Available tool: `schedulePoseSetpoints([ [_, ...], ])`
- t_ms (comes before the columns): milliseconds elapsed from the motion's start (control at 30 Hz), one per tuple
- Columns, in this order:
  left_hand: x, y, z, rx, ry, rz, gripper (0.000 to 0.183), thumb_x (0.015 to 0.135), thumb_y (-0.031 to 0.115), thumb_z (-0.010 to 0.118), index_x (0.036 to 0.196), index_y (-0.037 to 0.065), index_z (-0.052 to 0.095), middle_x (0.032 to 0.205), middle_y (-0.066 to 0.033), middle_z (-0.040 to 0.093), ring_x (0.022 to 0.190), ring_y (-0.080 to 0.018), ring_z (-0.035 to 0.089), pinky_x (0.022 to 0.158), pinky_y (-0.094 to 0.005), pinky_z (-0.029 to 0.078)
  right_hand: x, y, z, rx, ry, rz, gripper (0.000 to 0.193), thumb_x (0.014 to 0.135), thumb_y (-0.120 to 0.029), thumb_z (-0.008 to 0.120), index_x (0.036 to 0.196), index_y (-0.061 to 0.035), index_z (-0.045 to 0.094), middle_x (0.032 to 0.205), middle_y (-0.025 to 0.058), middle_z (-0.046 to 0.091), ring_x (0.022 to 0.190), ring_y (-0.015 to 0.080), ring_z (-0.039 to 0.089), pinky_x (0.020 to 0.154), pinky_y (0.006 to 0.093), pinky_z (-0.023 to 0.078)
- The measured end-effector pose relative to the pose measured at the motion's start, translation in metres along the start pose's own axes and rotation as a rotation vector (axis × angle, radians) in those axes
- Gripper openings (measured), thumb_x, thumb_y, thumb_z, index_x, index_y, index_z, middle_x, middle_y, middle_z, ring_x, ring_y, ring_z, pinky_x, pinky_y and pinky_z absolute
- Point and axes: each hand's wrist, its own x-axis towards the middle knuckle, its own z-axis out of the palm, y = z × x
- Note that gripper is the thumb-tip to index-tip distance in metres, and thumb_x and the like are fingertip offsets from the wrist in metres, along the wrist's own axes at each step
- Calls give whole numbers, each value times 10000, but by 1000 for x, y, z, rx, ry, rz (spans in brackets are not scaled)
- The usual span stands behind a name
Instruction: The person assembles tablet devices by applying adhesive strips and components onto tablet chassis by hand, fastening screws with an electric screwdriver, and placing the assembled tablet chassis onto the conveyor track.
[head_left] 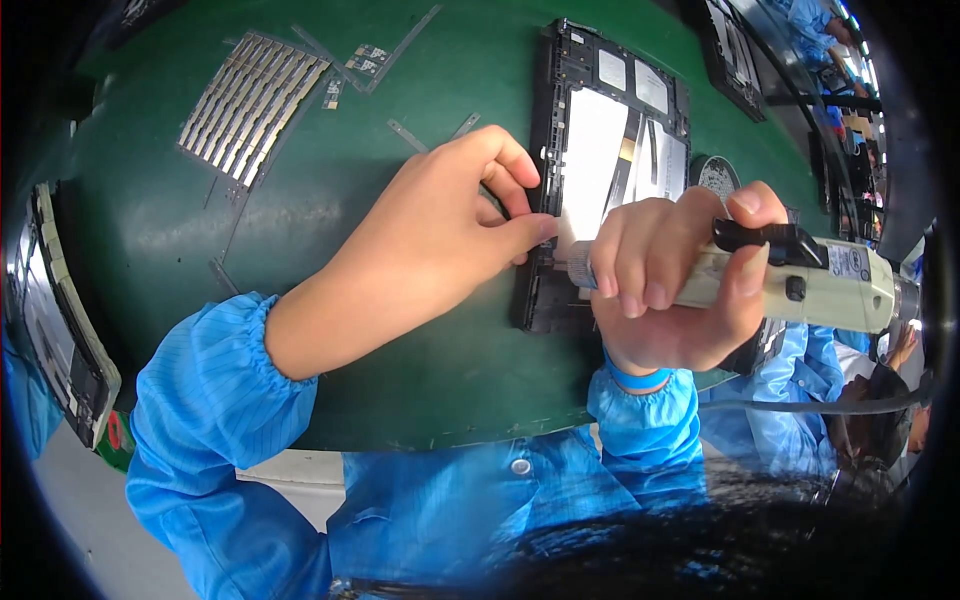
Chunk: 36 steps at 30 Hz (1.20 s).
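Observation:
A black device frame (592, 150) with white and silver panels set in it lies on the green work surface. My left hand (430, 225) is at its left edge, thumb tip on the rim and fingers curled down beside it. My right hand (665, 275) is wrapped round a pale electric screwdriver (840, 285) with a black lever, above the frame's near right part. The tool lies almost level, its grey nose pointing left toward the frame. Its tip is hard to make out. Behind the right hand, part of the frame is hidden.
A round dish (716, 173) of small pieces stands right of the frame. At the back left lies a sheet of metallic strips (250, 108), with small boards (367, 58) nearby. Another device (735, 55) is at the far right. A device panel (62, 310) stands at the left edge. Co-workers' blue sleeves (775, 430) show at right.

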Motion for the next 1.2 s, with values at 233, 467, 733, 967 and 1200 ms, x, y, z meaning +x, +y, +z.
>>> schedulePoseSetpoints([
  [233,1,1,-1,21,-2,4,294,906,75,732,1097,1,521,937,-84,592,786,-138,680,677,-265,583,0,3,-2,-10,-15,10,300,1045,-314,431,1255,-104,467,618,34,443,454,141,417,488,319,421],
  [467,0,-4,0,5,6,23,290,905,72,731,1097,3,523,937,-84,591,778,-137,676,677,-265,582,-1,4,-3,-38,2,26,297,1043,-318,443,1253,-107,459,616,38,446,446,142,412,485,319,422],
  [733,1,-5,-1,22,0,30,279,904,40,716,1097,-6,520,933,-77,592,771,-138,681,669,-260,578,0,1,14,-120,203,86,434,904,-298,703,1122,-62,411,591,84,501,458,190,513,458,361,485],
  [967,2,1,0,13,12,43,261,891,-41,678,1100,-2,525,984,-66,589,794,-123,659,663,-239,550,2,-1,16,-139,134,143,262,853,-138,720,820,-21,488,607,89,544,454,162,510,461,333,475],
  [1200,-19,7,4,12,8,85,383,933,15,647,1265,13,457,1046,-135,613,857,-199,691,734,-308,568,-7,12,-8,-303,-69,53,265,927,-228,685,1008,-39,517,618,51,558,479,128,513,468,276,445],
])
